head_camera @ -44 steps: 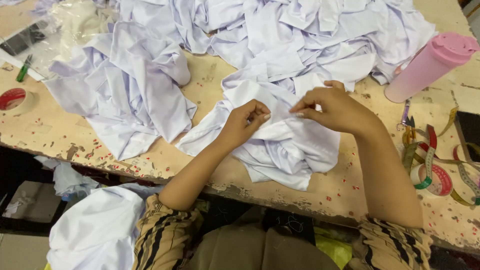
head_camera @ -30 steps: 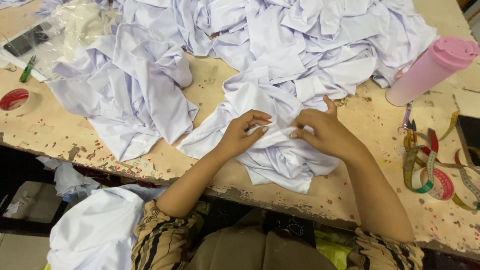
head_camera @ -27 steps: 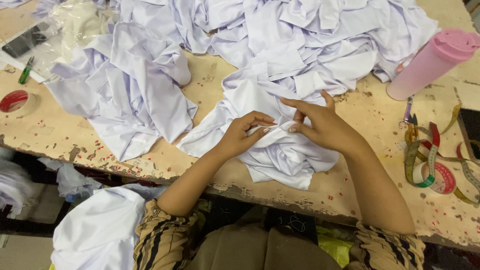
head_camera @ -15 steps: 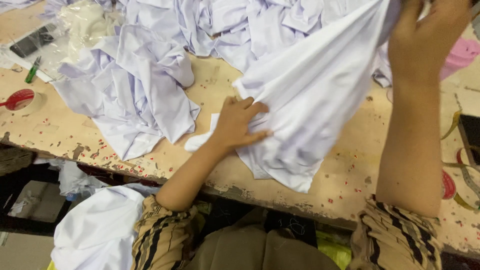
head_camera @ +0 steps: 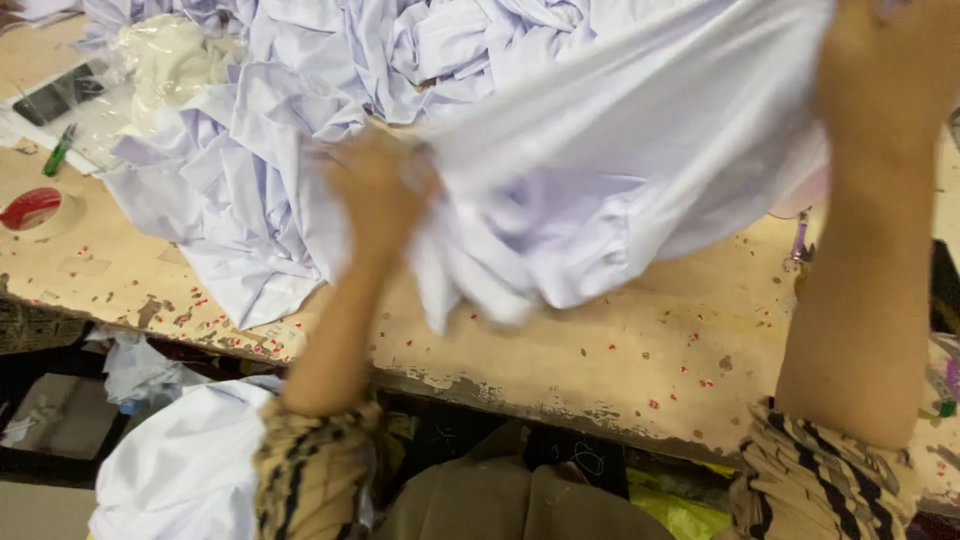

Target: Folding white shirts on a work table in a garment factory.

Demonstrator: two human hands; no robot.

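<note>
A white garment hangs lifted off the worn wooden table, stretched between both hands. My left hand, blurred by motion, grips its lower left part just above the table. My right hand holds the garment's other end high at the top right corner. The cloth sags between the two hands.
A big heap of white garments covers the table's back and left. A red tape roll, a green pen, a dark phone and a clear plastic bag lie at the left. More white cloth hangs below the table's front edge.
Both hands were pinching the garment flat on the table. The right hand then rose with the cloth, and now the left hand has also lifted its end off the table.
</note>
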